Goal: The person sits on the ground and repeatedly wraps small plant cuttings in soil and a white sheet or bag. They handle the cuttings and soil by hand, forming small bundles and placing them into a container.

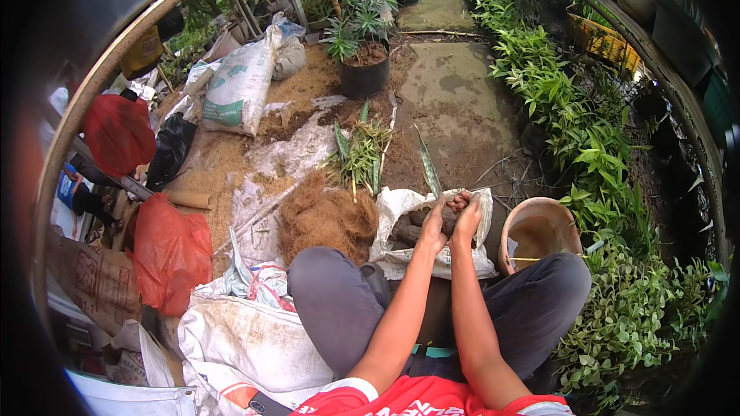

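Note:
My left hand (433, 228) and my right hand (466, 219) are cupped together around a dark brown lump (449, 221), mostly hidden by the palms and fingers. Both are over an open white woven sack (388, 242), which holds several dark, rounded lumps (408, 230). A long, pointed, mottled green leaf (426, 162) rises just beyond my left hand; its base is hidden. Left of the sack lies a heap of brown fiber (326, 219), with cut green leafy stems (364, 153) behind it.
A clay-coloured pot (511, 225) with murky liquid stands right of the sack. Leafy plants (601, 150) line the right side. A black-potted plant (363, 78) stands ahead on the path. Filled sacks (237, 89) and a red plastic bag (170, 254) lie left. A person's leg (95, 205) shows far left.

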Demonstrator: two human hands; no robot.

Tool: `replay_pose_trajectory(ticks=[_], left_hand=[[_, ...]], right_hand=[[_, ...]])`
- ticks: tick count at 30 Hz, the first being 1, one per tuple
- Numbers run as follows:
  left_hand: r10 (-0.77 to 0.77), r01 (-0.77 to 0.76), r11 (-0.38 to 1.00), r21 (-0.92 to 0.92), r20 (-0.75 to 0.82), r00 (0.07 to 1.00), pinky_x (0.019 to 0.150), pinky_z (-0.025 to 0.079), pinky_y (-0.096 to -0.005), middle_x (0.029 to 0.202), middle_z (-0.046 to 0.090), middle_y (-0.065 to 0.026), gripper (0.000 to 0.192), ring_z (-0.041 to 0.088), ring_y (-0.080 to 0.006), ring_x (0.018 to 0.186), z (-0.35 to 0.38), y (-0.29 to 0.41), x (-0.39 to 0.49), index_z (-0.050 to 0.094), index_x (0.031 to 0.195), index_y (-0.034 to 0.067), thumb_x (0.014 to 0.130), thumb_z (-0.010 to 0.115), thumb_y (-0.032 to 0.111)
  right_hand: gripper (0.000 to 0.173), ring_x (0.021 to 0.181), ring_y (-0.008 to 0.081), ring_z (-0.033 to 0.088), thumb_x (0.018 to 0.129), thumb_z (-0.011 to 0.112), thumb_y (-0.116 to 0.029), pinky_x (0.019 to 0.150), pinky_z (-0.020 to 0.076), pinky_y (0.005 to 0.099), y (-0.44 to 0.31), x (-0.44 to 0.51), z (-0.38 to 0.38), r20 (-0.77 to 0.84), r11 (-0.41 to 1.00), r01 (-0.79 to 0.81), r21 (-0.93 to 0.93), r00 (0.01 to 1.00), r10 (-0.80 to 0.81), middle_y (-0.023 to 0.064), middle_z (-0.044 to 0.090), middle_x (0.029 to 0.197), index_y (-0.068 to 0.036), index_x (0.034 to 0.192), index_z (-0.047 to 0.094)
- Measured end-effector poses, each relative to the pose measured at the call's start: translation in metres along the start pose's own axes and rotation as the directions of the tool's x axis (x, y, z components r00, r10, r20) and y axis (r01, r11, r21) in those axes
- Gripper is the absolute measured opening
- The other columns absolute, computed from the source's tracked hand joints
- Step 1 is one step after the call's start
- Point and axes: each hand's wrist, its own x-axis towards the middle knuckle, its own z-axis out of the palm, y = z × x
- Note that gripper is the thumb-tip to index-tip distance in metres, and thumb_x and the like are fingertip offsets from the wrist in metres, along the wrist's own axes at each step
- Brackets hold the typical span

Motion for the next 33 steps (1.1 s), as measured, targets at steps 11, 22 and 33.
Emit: replay_pose_trajectory(ticks=[11,22,33], left_hand=[[0.142,-0.132,0.975,0.177,-0.047,0.989,0.086,0.041,-0.0284,0.101,0.059,-0.0035,0.042,0.051,-0.0118,0.099,-0.011,-0.017,0.007,0.056,0.109,0.004,0.093,0.051,0.042],[0.356,-0.232,0.824,0.517,-0.154,0.922,0.063,0.042,-0.0246,0.074,0.054,0.0004,0.035,0.049,-0.009,0.07,-0.002,-0.01,0.003,0.056,0.084,0.006,0.093,0.051,0.04],[0.434,-0.422,0.899,0.118,-0.363,0.824,0.039,0.033,-0.0298,0.061,0.044,0.002,0.034,0.046,-0.016,0.046,0.01,0.07,-0.021,0.044,0.074,0.013,0.089,0.059,0.039]], right_hand=[[0.044,0.063,0.0137,0.054,0.099,0.035,-0.035,0.061,0.0438,0.0265,-0.005,-0.001,0.001,-0.099,0.972,0.122,-0.201,0.985,-0.144,0.0088,0.057,0.079,0.004,0.097,0.056],[0.053,0.066,0.0176,0.056,0.098,0.034,-0.04,0.061,0.0487,0.0295,0.004,0.004,0.0,-0.018,0.978,0.007,-0.207,1.0,-0.011,0.0125,0.058,0.081,0.007,0.094,0.058],[0.032,0.071,0.0254,0.062,0.084,0.057,-0.027,0.069,0.0479,0.0364,0.11,0.052,-0.094,-0.219,0.761,-0.041,-0.648,0.966,-0.135,0.0161,0.066,0.08,0.003,0.091,0.064]])
